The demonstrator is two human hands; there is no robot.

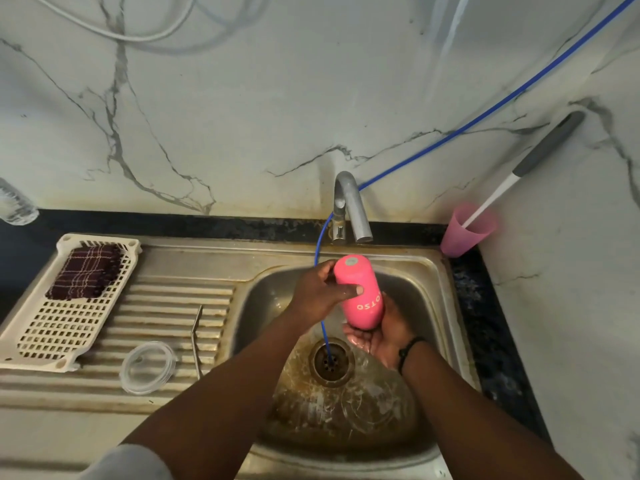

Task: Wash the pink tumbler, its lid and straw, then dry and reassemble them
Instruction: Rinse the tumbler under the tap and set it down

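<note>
From the head view, we hold the tumbler [360, 292] upturned over the sink [440, 271], below the tap [353, 209]. Left hand [318, 292] fingers wrap its side; the right hand [381, 334] cups its mouth end. Wet and stiff, it probably slips, so grip mid-body. The lid [148, 367] and straw [196, 337] lie on the drainboard [166, 296], with open basin room below.

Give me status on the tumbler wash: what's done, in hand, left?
Done: disassembly; the lid and straw lie on the drainboard; whether they are washed, I cannot tell. In hand: the left hand grips the pink tumbler, upside down over the sink, the right hand cupped below. Left: drying and reassembly; the cloth sits folded in the tray.
</note>
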